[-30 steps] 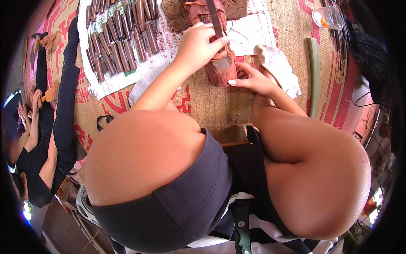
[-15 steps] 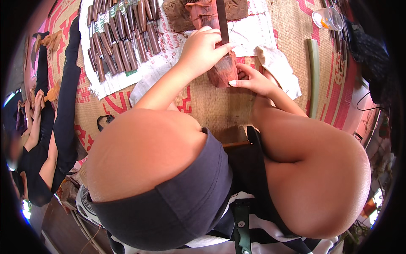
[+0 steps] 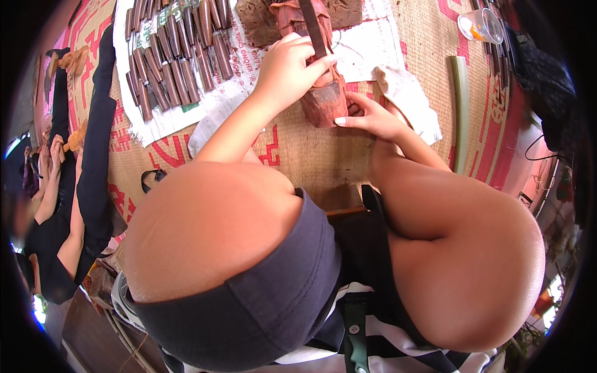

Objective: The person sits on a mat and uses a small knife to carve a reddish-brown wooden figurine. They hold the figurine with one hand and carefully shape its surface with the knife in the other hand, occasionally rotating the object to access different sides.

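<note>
A reddish carved wooden piece (image 3: 324,104) lies in front of me, its near end blunt and its far part carved in fold-like shapes. It rests partly on a dark brown, rough wooden block (image 3: 256,22). My left hand (image 3: 285,69) is closed on a dark, flat, narrow strip-like tool (image 3: 312,26), thumb along its near end, on top of the carving. The tool's working end is hidden by the fingers. At the carving's near right side, my right hand (image 3: 377,119) grips the blunt end between thumb and curled fingers.
Several dark-handled carving tools (image 3: 180,59) lie in rows on a white sack (image 3: 155,127) at the far left. A whitish cloth (image 3: 413,102), a pale green strip (image 3: 460,112) and a clear plastic cup (image 3: 481,27) are to the right. Another person (image 3: 59,242) sits at the left.
The upper end of the flat tool has swung left, so it now leans. My left hand has shifted slightly left, and the carving has tilted a little; my right hand stays nearly still.
</note>
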Tool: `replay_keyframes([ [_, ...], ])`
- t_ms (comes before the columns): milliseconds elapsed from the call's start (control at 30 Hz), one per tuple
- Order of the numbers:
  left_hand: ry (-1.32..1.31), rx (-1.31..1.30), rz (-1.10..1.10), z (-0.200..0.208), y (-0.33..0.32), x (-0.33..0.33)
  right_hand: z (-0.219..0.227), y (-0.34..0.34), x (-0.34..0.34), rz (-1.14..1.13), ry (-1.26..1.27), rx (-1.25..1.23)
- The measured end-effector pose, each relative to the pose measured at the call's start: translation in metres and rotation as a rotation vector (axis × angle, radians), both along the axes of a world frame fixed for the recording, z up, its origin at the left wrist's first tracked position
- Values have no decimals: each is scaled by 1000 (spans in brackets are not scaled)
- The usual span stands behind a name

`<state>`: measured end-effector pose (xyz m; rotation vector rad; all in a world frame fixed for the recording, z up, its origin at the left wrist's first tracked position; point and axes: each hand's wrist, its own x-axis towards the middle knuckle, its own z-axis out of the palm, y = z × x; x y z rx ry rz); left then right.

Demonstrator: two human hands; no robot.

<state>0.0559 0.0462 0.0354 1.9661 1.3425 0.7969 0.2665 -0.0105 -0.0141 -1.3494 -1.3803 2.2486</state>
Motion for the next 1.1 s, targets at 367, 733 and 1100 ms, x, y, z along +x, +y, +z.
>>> replay_keyframes([
  [367, -289, -389, -6, -5, -1, -10, 3, 1, 2, 13, -12, 19],
  [733, -686, -741, 50, 4, -4, -22, 3, 2, 4, 5, 9, -13],
  [1100, -369, -655, 39, 10, -6, -11, 2, 1, 4, -1, 11, -12],
])
